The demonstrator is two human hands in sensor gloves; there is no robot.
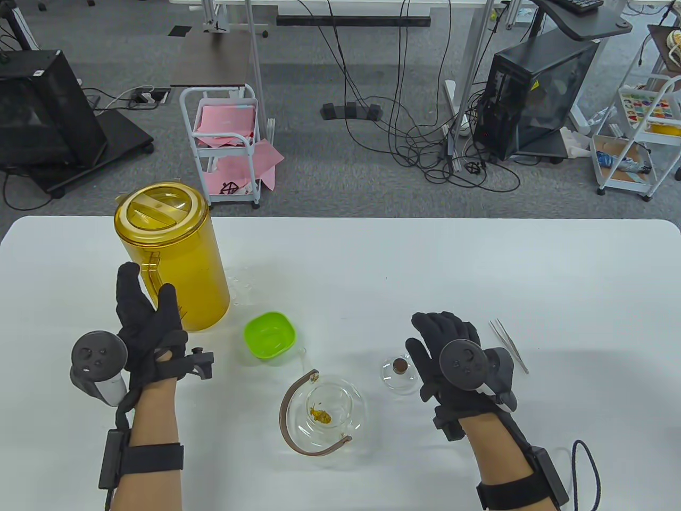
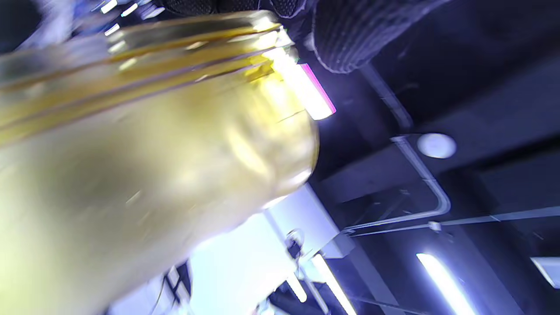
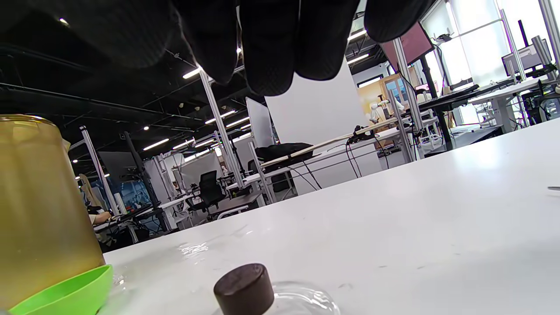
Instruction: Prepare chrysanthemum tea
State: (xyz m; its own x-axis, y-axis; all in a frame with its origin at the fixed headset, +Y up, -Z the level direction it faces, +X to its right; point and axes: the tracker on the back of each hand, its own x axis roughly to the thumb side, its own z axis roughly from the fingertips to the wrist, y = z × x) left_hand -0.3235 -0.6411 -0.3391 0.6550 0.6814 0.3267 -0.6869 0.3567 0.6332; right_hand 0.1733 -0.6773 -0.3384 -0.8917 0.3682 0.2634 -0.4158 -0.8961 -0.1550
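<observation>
- Amber plastic pitcher [image 1: 171,255] upright near tabletop's [image 1: 479,266] far-left corner; left hand [image 1: 146,324] beside its handle, fingers straight, grasping nothing.
- Glass teapot [image 1: 325,412] with chrysanthemum [image 1: 320,414] near front edge.
- Right hand [image 1: 452,356] relaxed beside glass lid [image 1: 400,368].

We see the pitcher [image 1: 170,255] just ahead of the left hand [image 1: 146,330], its handle beside the fingertips. To that hand's right sits the small bowl [image 1: 269,336], and nearer us, further right, the glass teapot [image 1: 324,412] with a flower [image 1: 320,414] in it. The teapot lid [image 1: 399,370] lies just left of the right hand [image 1: 452,356]; the tweezers [image 1: 508,345] lie on the table [image 1: 425,266] just to its right.
</observation>
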